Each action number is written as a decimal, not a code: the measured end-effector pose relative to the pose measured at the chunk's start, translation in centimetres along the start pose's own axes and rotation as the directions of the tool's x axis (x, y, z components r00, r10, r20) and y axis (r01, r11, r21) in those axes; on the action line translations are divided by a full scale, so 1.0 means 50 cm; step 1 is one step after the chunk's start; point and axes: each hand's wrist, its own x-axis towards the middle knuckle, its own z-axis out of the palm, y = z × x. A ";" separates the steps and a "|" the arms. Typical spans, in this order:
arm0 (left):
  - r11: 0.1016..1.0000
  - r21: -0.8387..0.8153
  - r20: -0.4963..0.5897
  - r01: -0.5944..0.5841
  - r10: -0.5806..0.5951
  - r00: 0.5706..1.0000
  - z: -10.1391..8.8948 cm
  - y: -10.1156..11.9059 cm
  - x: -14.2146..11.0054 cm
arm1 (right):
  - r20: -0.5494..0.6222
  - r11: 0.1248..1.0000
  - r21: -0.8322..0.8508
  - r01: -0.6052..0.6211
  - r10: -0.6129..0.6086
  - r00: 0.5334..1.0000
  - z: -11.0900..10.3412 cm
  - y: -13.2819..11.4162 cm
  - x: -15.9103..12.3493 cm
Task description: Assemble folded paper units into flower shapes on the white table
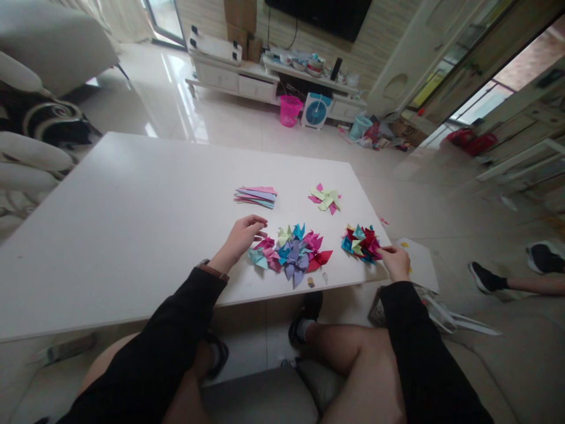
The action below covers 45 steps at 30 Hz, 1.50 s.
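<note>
On the white table [132,224] lie a large heap of folded coloured paper pieces [293,250] and a smaller heap of folded pieces [361,241] to its right. My left hand [244,235] hovers at the left edge of the large heap, fingers curled and apart, nothing visibly held. At the near side of the smaller heap rests my right hand [396,262], its fingertips touching the heap's edge. Farther back sit a stack of flat coloured paper strips [256,196] and a finished green-and-pink paper pinwheel [325,198].
A white sheet [419,262] hangs off the table's right corner. Another person's legs in dark shoes [485,278] stretch in from the right. A sofa [39,118] stands to the left. A TV cabinet [265,82], pink basket [289,110] and fan [315,111] are beyond.
</note>
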 end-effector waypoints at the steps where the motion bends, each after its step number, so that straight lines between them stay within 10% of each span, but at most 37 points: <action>1: 1.000 -0.002 0.003 0.001 -0.001 1.000 0.000 0.000 0.000 | 0.008 1.000 0.003 -0.003 0.003 1.000 0.000 0.000 -0.001; 9: 1.000 0.022 -0.012 0.001 -0.001 1.000 0.002 -0.002 0.002 | -0.122 0.989 -0.056 0.133 -0.139 0.983 -0.011 -0.037 -0.015; 12: 0.998 0.067 -0.012 -0.023 0.024 1.000 0.004 -0.005 0.005 | -0.191 0.955 -0.007 0.297 -0.293 0.937 -0.013 -0.121 -0.068; 15: 0.987 0.141 -0.005 -0.075 0.077 0.997 0.007 -0.015 0.008 | -0.008 0.829 0.182 0.528 -0.536 0.844 -0.004 -0.238 -0.178; 18: 0.968 0.207 0.005 -0.139 0.141 0.990 0.016 -0.028 0.005 | 0.358 0.658 0.381 0.649 -0.752 0.553 0.019 -0.345 -0.330; 22: 0.937 0.276 0.082 -0.214 0.199 0.977 0.030 -0.040 -0.016 | 0.660 0.346 0.489 0.801 -0.747 -0.081 0.064 -0.427 -0.518; 25: 0.889 0.368 0.157 -0.273 0.230 0.960 0.032 -0.041 -0.036 | 0.747 0.249 0.512 0.822 -0.602 -0.282 0.099 -0.446 -0.602; 32: 0.777 0.537 0.241 -0.330 0.234 0.942 0.014 -0.046 -0.062 | 0.823 0.194 0.387 0.901 -0.514 -0.243 0.160 -0.447 -0.648; 45: 0.419 0.692 0.551 -0.587 0.218 0.805 0.064 -0.061 -0.107 | 0.824 0.156 0.457 0.876 -0.444 -0.351 0.180 -0.446 -0.685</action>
